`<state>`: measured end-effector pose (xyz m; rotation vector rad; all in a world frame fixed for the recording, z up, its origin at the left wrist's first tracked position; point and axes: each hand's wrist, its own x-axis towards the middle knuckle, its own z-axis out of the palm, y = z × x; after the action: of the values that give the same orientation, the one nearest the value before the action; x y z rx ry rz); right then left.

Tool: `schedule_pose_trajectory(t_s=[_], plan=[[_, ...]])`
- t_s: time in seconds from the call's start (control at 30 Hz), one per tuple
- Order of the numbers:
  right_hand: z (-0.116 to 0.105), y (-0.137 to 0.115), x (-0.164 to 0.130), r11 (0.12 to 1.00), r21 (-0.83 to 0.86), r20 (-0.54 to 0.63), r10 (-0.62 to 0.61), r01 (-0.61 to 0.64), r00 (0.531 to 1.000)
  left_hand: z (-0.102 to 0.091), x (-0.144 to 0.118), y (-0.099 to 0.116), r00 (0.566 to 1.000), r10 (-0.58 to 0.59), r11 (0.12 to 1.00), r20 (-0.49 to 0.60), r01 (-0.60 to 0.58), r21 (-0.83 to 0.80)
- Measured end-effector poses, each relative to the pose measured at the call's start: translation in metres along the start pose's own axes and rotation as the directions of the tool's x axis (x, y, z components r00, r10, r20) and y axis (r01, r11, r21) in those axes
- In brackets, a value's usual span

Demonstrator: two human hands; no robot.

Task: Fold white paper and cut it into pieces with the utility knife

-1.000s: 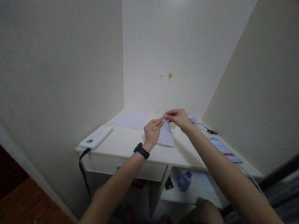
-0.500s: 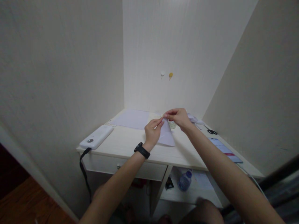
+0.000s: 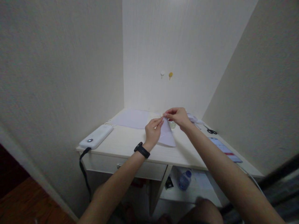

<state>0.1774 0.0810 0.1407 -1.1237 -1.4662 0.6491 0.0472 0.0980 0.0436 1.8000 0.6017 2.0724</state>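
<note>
Over the white desk [image 3: 130, 144], a pale sheet of paper [image 3: 167, 135], bent into a cone-like shape, hangs from my fingers with its wide end low. My left hand [image 3: 153, 130] pinches it near the top from the left side; a black watch is on that wrist. Close against those fingertips, my right hand [image 3: 177, 117] pinches the paper's tip between thumb and forefinger. Partly hidden behind the right hand is a small clear roll or container [image 3: 172, 124]; I cannot make out which. The other side of the paper is out of sight.
Flat pale paper [image 3: 130, 119] lies at the back left, behind a white power bank [image 3: 97, 137] with a black cable. To the right are black-handled scissors [image 3: 212, 131], crumpled white paper [image 3: 192, 117] and a tablet [image 3: 225, 150]. A plastic bottle [image 3: 185, 180] occupies the lower shelf.
Both hands keep their pinch almost in place. The paper's lower right corner has shifted very slightly to the right.
</note>
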Motion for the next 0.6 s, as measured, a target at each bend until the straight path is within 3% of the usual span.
schedule_pose_trajectory(t_s=[0.3, 0.6], plan=[[-0.0011, 0.0001, 0.0035, 0.999, -0.038, -0.023, 0.003, -0.003, 1.0, 0.0009, -0.0001, 0.0029, 0.978, -0.207, 0.975, 0.013, 0.208, -0.08], [-0.0024, 0.0003, 0.0039, 1.0, -0.001, 0.029, 0.019, -0.019, 0.999, 0.0007, -0.0004, 0.0012, 0.988, -0.153, 0.986, -0.026, 0.151, -0.076]])
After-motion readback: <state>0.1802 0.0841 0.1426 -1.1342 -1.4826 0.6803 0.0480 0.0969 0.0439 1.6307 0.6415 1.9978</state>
